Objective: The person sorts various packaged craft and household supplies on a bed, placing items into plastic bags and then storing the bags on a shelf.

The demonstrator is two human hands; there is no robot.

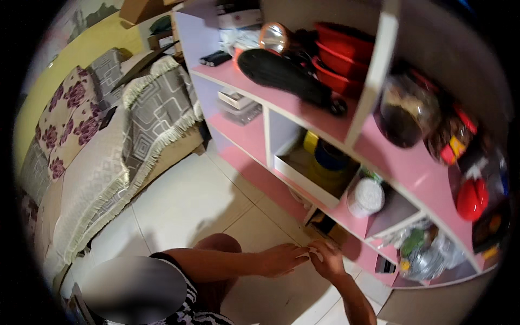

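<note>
My left hand (284,260) reaches in from the lower left, above the tiled floor. Its thumb and fingers are drawn together at the tips. My right hand (327,261) comes up from the lower edge and meets it, fingers bent in a pinch. The fingertips of both hands touch or nearly touch in front of the lower shelves. Anything between them is too small or too blurred to make out. Closest beyond the hands is the pink and white shelf unit (292,203), with a dark opening near its bottom.
Red plastic baskets (346,51), a black elongated object (284,76) and clear jars (406,111) crowd the upper shelf. Lower compartments hold a white lidded tub (365,197) and plastic bags (428,260). At left is a sofa (103,168) under a fringed cover with a flowered cushion (70,122).
</note>
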